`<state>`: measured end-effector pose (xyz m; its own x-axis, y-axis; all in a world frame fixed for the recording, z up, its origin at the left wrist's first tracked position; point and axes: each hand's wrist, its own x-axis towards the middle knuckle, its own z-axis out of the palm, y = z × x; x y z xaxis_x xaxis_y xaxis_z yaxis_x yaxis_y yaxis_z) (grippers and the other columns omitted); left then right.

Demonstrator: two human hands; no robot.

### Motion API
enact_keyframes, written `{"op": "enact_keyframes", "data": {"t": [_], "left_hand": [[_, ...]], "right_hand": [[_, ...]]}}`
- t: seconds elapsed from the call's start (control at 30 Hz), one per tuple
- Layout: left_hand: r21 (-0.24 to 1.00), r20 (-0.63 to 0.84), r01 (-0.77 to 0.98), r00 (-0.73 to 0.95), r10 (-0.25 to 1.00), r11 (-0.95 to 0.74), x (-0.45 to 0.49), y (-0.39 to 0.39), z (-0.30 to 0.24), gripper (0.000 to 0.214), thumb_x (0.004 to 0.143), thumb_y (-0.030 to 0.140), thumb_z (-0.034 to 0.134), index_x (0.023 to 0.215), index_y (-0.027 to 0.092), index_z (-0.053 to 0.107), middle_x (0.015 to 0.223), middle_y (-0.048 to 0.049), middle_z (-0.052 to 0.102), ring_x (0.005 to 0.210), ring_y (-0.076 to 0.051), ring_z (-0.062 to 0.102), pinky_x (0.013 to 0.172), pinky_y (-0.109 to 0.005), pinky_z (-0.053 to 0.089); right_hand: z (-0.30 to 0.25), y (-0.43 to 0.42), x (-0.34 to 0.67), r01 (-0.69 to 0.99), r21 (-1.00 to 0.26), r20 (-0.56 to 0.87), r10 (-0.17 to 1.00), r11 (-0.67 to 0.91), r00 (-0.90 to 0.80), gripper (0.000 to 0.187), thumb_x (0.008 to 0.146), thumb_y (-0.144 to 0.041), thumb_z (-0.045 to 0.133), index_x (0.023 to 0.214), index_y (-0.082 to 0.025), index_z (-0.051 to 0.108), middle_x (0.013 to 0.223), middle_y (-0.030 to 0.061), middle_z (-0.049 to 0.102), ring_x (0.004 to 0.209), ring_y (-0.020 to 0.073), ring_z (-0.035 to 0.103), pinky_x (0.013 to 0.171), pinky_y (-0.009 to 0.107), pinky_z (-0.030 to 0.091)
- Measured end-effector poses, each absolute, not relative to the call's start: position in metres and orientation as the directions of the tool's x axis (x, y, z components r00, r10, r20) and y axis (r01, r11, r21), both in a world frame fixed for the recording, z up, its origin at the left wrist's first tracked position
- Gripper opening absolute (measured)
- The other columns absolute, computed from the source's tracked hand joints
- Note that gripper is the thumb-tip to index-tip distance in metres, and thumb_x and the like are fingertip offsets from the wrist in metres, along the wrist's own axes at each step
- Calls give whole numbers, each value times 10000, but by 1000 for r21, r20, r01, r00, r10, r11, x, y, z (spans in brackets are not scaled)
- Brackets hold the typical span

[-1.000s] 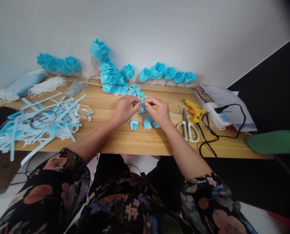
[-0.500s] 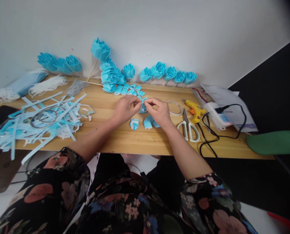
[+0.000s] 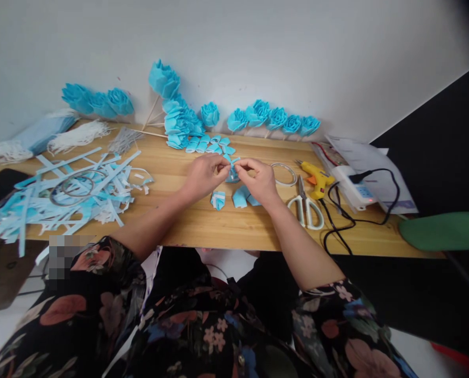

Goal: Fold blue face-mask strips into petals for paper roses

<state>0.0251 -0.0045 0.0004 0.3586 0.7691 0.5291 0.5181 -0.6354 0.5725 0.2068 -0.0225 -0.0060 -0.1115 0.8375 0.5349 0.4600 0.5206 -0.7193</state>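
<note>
Over the middle of the wooden table, my left hand (image 3: 206, 176) and my right hand (image 3: 258, 181) meet with their fingertips pinched on a small blue petal piece (image 3: 233, 165). The fingers partly cover it. Below the hands lies a folded blue piece with a white band (image 3: 218, 200). Flat blue pieces (image 3: 241, 196) rest partly under my right hand. Several rolled blue petals (image 3: 208, 143) lie in a cluster just behind the hands.
Blue flowers on sticks (image 3: 258, 112) lean along the wall. Cut strips (image 3: 76, 191) heap up at left, some past the edge. Scissors (image 3: 305, 210), a yellow glue gun (image 3: 316, 177), a tape roll (image 3: 283, 174) and a corded power strip (image 3: 354, 191) lie at right.
Both hands stay almost in place, still pinching the blue piece. The whole view has shifted very slightly.
</note>
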Motion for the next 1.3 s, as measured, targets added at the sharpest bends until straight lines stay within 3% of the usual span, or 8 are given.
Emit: {"op": "enact_keyframes", "data": {"t": [0.3,0.4,0.5,0.67,0.77,0.93,1.07,1.3], "left_hand": [[578,555,490,351,755,-653,25,-5,3,246,923,260,532,735,188,673,686,-20,653,682,-159,575,672,-301,426],[585,569,486,324,756,-649,24,-6,4,213,936,275,549,798,197,691,699,-18,654,706,-164,583,698,-305,446],[573,598,510,275,753,-641,23,-6,7,118,915,274,615,937,212,714,831,-40,695,821,-187,615,796,-331,479],[533,608,518,316,728,-670,20,-5,12,200,920,328,630,1064,213,709,1188,-89,692,1155,-253,601,1006,-409,451],[592,548,457,377,747,-664,19,-3,10,176,918,314,599,967,188,713,1091,-77,722,1079,-236,638,994,-402,467],[754,438,373,330,837,-541,20,0,4,142,861,292,594,794,182,655,819,-22,706,818,-183,637,832,-338,518],[802,421,311,310,852,-510,21,1,3,147,849,299,593,767,183,635,788,-19,687,781,-167,620,804,-324,515],[805,420,291,336,843,-516,23,2,-1,149,851,305,590,761,188,616,762,-11,667,765,-161,603,782,-309,509]], "right_hand": [[-6,-20,209,341,-838,436,899,425,-48,200,834,-364,628,825,-197,739,805,19,742,730,154,653,719,287,521],[-9,-17,211,279,-881,396,918,383,-13,217,817,-392,647,824,-193,735,759,4,707,687,138,608,667,266,492],[-11,-16,212,247,-899,369,929,363,-21,227,809,-406,659,818,-193,734,706,-11,663,653,124,562,638,255,462],[-11,-17,211,218,-906,357,932,362,-66,228,812,-403,652,804,-189,732,705,-13,652,651,117,550,632,249,451],[-11,-17,211,206,-905,364,928,373,-83,223,812,-397,659,810,-189,741,716,-11,665,661,119,564,641,251,458],[-10,-18,212,184,-924,320,942,334,-105,262,817,-440,664,876,-203,758,776,1,712,716,140,622,688,269,506],[-8,-18,212,123,-952,258,950,282,-176,265,807,-451,676,884,-206,744,792,-1,719,733,147,649,732,285,529],[-9,-17,210,216,-921,297,943,325,-151,250,776,-447,690,738,-201,670,665,-26,621,636,122,552,629,254,458]]}}
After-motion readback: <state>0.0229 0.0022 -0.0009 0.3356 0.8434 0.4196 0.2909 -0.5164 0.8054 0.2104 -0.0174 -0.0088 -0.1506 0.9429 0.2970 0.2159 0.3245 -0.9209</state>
